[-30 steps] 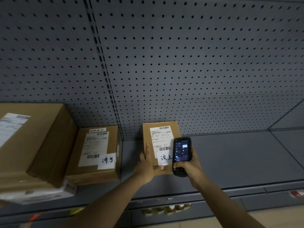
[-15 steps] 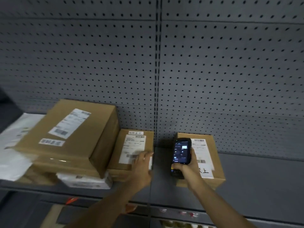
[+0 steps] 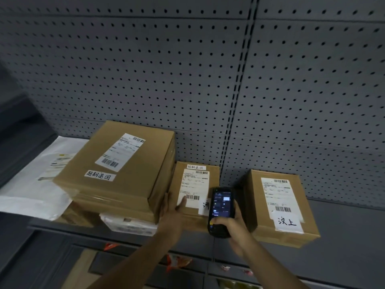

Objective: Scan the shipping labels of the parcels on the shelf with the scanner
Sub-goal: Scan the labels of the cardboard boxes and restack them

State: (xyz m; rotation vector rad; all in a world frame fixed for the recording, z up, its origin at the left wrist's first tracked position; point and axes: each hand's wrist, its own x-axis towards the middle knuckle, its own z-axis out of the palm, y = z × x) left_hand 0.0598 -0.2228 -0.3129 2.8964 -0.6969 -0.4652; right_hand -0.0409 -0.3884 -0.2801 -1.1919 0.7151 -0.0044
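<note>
We hold the scanner point(image 3: 221, 212) upright in our right hand point(image 3: 233, 228), fingers wrapped around its lower body and thumb lying across the keypad below the lit screen. The scanner stands just in front of the right edge of the middle parcel point(image 3: 194, 192), covering part of a small handwritten white tag stuck there.

Our left hand point(image 3: 171, 217) lies on the front left of the middle parcel, fingers loosely spread and flat rather than clenched, with one fingertip resting on the lower left corner of that parcel's shipping label point(image 3: 193, 187), just beside its lower barcode. A narrow strip with handwritten characters sits above that label, near the parcel's back edge.

Left of the middle parcel, and touching it, a large cardboard box point(image 3: 120, 172) sits on top of other packages; its top carries a shipping label set at an angle and a handwritten strip near the front. Further left of the middle parcel lies a white mailer bag point(image 3: 39, 184), part of it under the large box. Right of the middle parcel, with a gap between, stands a third parcel point(image 3: 281, 207), bearing its own label with barcodes at top and bottom and a handwritten tag near the front edge.

All of these rest on the grey shelf point(image 3: 343, 236), and behind the middle parcel rises a grey pegboard wall point(image 3: 145, 80).
</note>
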